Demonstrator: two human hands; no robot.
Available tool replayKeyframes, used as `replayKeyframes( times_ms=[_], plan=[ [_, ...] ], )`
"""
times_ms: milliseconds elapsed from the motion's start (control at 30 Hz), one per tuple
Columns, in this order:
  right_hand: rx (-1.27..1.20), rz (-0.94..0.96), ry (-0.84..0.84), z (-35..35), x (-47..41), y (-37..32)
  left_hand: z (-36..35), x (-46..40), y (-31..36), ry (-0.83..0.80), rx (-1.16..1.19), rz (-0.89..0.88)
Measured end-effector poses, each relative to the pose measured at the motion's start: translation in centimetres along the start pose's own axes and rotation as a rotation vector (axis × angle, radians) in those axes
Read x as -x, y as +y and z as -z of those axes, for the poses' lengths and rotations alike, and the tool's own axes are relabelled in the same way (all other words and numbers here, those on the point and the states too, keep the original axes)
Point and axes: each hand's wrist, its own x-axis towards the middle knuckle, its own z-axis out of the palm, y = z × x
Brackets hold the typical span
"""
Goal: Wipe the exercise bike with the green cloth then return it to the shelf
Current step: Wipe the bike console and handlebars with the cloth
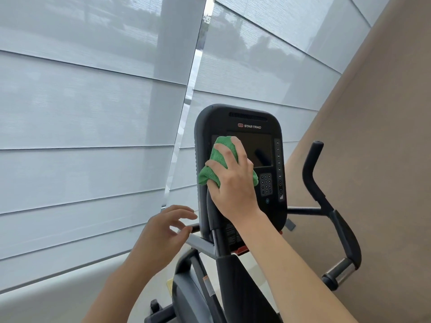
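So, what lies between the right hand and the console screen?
In the head view, the green cloth lies bunched between the right hand and the console screen, pressed against its left part.

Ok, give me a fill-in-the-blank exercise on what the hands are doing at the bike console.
1. The right hand presses a cloth of the colour ____ against the console.
2. The cloth covers the ____ side of the dark screen.
3. The left hand holds ____ and hovers with fingers spread, left of the console.
4. The number keypad sits ____ the screen.

Missing words: green; left; nothing; below
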Motion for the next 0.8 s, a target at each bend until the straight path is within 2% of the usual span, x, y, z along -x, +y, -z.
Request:
replayKeyframes(
  times_ms=[167, 433, 500, 567, 667, 800],
  plan=[
    [-0.075, 0.047, -0.261, -1.6, 4.8, -1.7, 0.3, 1.1, -0.1, 0.022, 0.007, 0.016],
    [-0.376, 0.018, -0.354, -0.4, 7.3, -0.7, 1.0, 3.3, -0.6, 0.075, -0.019, 0.058],
    [-0.466, 0.024, -0.326, 0.3, 7.4, -0.4, 1.2, 3.7, -0.6, 0.082, -0.022, 0.058],
    [-0.511, 0.022, -0.215, 1.6, 6.3, 0.0, 1.6, 3.9, -0.4, 0.087, -0.031, 0.063],
    [-0.482, -0.049, 0.004, 3.4, 2.7, 1.0, 1.9, 4.0, 0.0, 0.083, -0.049, 0.068],
    [-0.372, -0.068, 0.093, 2.4, -0.1, 1.3, 1.9, 3.6, 0.8, 0.068, -0.058, 0.062]
  ],
)
